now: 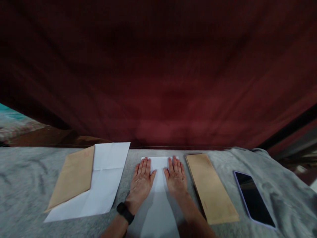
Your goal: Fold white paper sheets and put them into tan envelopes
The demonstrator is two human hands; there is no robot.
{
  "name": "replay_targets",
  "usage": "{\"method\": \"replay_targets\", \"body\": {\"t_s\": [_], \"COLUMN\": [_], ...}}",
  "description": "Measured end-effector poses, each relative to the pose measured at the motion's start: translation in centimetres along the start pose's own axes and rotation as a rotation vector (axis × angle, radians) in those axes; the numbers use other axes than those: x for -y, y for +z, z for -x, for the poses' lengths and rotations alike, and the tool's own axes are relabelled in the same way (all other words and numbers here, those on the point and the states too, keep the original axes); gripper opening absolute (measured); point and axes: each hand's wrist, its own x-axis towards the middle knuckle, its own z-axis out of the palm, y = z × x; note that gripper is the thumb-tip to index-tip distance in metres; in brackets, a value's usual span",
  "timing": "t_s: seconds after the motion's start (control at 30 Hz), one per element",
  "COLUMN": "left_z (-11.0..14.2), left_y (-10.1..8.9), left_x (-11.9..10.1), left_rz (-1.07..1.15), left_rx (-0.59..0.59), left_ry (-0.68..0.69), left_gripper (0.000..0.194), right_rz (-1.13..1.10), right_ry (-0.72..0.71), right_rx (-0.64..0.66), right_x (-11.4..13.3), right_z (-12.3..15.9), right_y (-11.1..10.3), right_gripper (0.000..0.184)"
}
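A sheet of white paper (158, 198) lies before me on the grey cloth, its far edge just past my fingertips. My left hand (142, 180) rests flat on the sheet's left side, fingers stretched forward, with a dark band on the wrist. On the right side my right hand (176, 178) presses flat in the same way, its thumb pointing inward. Bare paper shows between the two thumbs. Just right of my right hand is a stack of brown envelopes (213, 191). Part of the sheet is hidden under my hands and forearms.
At left, a brown envelope (74, 178) overlaps creased white sheets (109, 175). A phone (254, 198) in a light purple case lies at far right on the rumpled grey cloth (22, 191). A dark red curtain (158, 82) hangs behind the far edge.
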Motion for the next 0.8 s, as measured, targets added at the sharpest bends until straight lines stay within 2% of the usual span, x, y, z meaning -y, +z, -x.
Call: {"method": "replay_targets", "body": {"t_s": [0.23, 0.33, 0.4, 0.6, 0.7, 0.8], "left_z": [0.9, 1.5, 2.4, 7.1, 8.8, 9.3], "left_y": [-0.2, -0.9, -1.7, -2.8, -2.7, -2.9], "left_x": [0.9, 0.7, -0.1, -3.7, -4.1, -3.7], "left_rz": [0.015, 0.011, 0.015, 0.072, 0.048, 0.045], "left_rx": [-0.015, -0.022, -0.044, -0.087, -0.067, -0.042], "left_ry": [-0.03, -0.066, -0.073, 0.185, 0.244, 0.238], "left_gripper": [0.06, 0.058, 0.058, 0.069, 0.071, 0.067], "right_rz": [0.024, 0.019, -0.002, -0.095, -0.063, -0.025], "right_ry": [0.023, 0.025, -0.022, -0.215, -0.227, -0.228], "right_rx": [-0.046, -0.024, 0.012, 0.1, 0.132, 0.157], "right_x": [-1.2, -0.6, 0.4, 3.4, 3.1, 2.2], "right_z": [0.5, 0.6, 1.1, 6.0, 8.2, 8.8], "right_y": [0.4, -0.6, -1.7, -4.1, -4.7, -5.3], "right_gripper": [0.06, 0.061, 0.061, 0.055, 0.054, 0.057]}}
